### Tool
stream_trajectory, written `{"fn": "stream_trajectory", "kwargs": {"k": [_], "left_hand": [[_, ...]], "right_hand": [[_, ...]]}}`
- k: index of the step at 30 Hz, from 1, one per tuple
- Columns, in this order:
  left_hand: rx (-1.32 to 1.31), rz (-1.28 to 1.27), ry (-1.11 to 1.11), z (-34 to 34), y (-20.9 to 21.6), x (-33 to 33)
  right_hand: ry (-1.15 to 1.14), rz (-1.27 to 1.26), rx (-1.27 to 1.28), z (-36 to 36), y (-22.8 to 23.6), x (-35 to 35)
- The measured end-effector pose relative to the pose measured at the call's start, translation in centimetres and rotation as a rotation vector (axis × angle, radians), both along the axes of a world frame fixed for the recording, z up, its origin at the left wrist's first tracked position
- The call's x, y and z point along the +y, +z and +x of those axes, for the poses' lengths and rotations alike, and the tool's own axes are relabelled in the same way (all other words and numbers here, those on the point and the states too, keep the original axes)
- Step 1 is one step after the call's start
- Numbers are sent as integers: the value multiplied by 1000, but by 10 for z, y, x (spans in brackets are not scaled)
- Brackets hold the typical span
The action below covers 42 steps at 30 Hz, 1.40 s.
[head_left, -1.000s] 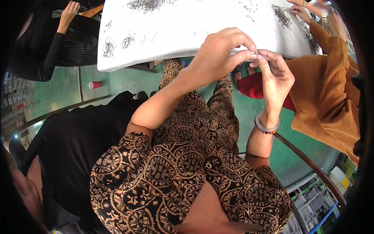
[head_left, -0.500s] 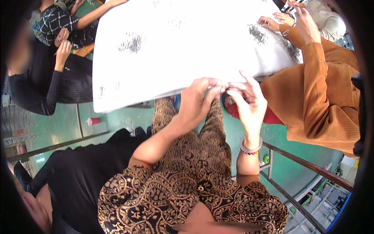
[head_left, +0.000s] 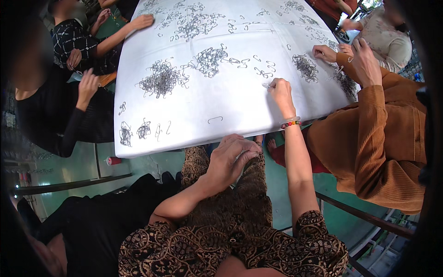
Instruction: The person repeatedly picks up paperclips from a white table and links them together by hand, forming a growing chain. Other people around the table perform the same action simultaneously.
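Note:
My left hand (head_left: 232, 159) is held just off the near edge of the white-covered table (head_left: 184, 124), above my lap. Its thumb and fingers press together; whatever they hold, if anything, is hidden. My right hand (head_left: 281, 96), with a bracelet (head_left: 290, 124) on its wrist, reaches over the table with curled fingers. A small pale, shiny bit (head_left: 266, 85) shows at its fingertips, too blurred to name. Just beyond lie a few loose dark wire hooks (head_left: 265, 72). To the left are a tangled pile of hooks (head_left: 162, 79) and another pile (head_left: 210, 61). One hook (head_left: 215, 120) lies alone near the front edge.
Co-workers sit around the table: a person in black (head_left: 50, 111) at left, one in a brown corduroy jacket (head_left: 369, 143) close at right, and one in black (head_left: 106, 226) at my near left. More hooks (head_left: 194, 23) cover the far side. A red cup (head_left: 113, 160) is on the green floor.
My right hand has left my left hand and moved forward over the table. My left hand stays pinched near the table edge. The table now sits lower in view.

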<state>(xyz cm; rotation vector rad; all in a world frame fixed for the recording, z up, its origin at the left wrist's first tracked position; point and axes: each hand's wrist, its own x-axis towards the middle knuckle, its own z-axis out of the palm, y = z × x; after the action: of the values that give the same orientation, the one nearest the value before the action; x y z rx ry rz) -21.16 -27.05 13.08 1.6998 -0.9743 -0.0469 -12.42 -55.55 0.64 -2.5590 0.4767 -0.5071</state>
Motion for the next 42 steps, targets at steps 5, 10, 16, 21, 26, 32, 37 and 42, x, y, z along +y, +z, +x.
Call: {"fn": "stream_trajectory", "kwargs": {"k": [5, 10, 16, 21, 26, 32, 37, 42], "left_hand": [[28, -43, 19, -3, -1, 1], [27, -76, 5, -5, -8, 3], [6, -67, 15, -5, -11, 10], [-5, -113, -25, -5, -11, 12], [10, -128, -42, -7, -15, 12], [15, -108, -33, -4, -15, 11], [3, -49, -21, 0, -19, 8], [137, -97, -21, 3, -28, 7]], "right_hand": [[39, 251, -11, -13, 35, 15], [86, -194, 43, -6, 45, 26], [68, 62, 111, 8, 44, 26], [113, 1036, 15, 3, 34, 18], [41, 1523, -71, 2, 7, 17], [-84, 1357, -63, 8, 6, 34], [210, 950, -118, -38, 73, 62], [317, 774, -141, -131, 165, 102]]}}
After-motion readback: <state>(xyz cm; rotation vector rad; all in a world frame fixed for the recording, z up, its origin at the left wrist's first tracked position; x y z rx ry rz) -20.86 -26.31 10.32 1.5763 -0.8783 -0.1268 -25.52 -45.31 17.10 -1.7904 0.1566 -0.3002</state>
